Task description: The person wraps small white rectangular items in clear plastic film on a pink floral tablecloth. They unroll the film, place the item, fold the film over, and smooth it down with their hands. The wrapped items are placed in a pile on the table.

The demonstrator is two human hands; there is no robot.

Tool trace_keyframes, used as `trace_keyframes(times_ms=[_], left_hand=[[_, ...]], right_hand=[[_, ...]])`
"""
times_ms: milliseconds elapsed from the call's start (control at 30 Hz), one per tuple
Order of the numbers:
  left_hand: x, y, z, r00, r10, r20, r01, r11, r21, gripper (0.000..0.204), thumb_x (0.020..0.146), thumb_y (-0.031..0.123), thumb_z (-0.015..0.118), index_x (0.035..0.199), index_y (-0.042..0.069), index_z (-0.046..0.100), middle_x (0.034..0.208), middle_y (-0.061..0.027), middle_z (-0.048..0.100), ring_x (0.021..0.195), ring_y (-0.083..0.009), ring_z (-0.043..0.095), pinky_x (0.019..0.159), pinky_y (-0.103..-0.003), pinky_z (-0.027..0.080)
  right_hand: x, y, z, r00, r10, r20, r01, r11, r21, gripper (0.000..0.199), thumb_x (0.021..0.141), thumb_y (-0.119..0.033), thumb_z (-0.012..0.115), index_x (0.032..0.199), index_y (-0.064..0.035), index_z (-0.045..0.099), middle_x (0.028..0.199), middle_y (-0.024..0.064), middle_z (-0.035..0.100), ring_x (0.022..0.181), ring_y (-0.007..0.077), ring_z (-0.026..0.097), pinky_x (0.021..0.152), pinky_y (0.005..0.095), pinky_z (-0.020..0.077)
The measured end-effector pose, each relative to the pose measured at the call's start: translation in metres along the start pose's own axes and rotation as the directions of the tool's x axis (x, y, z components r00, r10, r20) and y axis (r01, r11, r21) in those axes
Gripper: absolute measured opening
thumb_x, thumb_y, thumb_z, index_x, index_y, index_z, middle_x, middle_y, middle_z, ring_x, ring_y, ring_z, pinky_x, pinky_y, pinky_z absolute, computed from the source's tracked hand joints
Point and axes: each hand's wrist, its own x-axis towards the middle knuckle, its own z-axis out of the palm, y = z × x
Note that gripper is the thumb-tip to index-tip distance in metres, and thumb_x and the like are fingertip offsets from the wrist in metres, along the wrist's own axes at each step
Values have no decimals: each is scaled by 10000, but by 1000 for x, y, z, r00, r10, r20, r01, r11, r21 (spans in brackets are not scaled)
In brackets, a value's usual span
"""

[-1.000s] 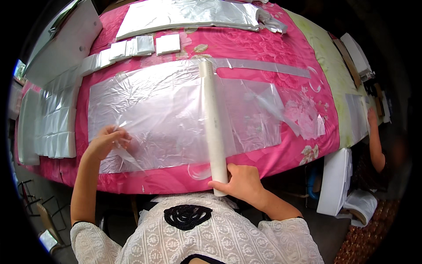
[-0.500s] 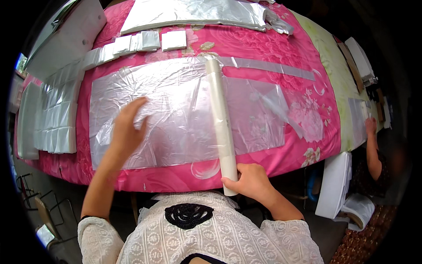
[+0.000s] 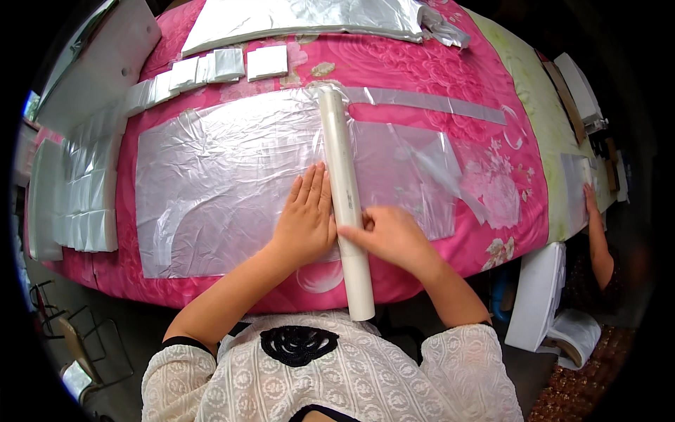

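Observation:
A long pale tube (image 3: 344, 176), like a roll or rod, lies lengthwise across a clear plastic sheet (image 3: 211, 169), its near end reaching past the table edge towards me. My left hand (image 3: 307, 214) rests flat on the sheet just left of the tube, its fingers stretched out and pointing away from me. Against the tube's near half is my right hand (image 3: 385, 235), its thumb across the tube. The right fingers are curled and a little blurred; what they hold, if anything, is hidden.
A pink flowered cloth (image 3: 436, 63) covers the table. Folded plastic packets (image 3: 88, 190) stand in rows at left, with more packets (image 3: 228, 65) behind. Plastic sheeting (image 3: 302, 17) is stacked at the far edge. Another person's hand (image 3: 590, 198) is at the right, near a white box (image 3: 536, 295).
My left hand has come right and down flat beside the tube. My right hand has slid from the tube's near end further up along it. The tube has shifted slightly left.

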Motion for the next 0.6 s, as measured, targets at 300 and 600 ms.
trace_keyframes(times_ms=[300,600], left_hand=[[4,2,4,1000,9,8,-9,999,49,617,832,214,337,1331,-137,248,1413,-288,231,1346,-386,185,1106,-450,102],[4,4,4,1000,-1,11,1,1000,24,620,830,214,341,1331,-139,248,1415,-289,227,1351,-376,177,1109,-442,98]], right_hand=[[164,11,-32,997,8,-76,52,657,752,315,864,-326,568,885,-13,593,791,67,619,705,176,586,701,280,482],[202,119,-145,922,262,-284,373,-413,831,465,922,-350,314,883,56,538,873,205,614,813,306,611,715,409,511]])
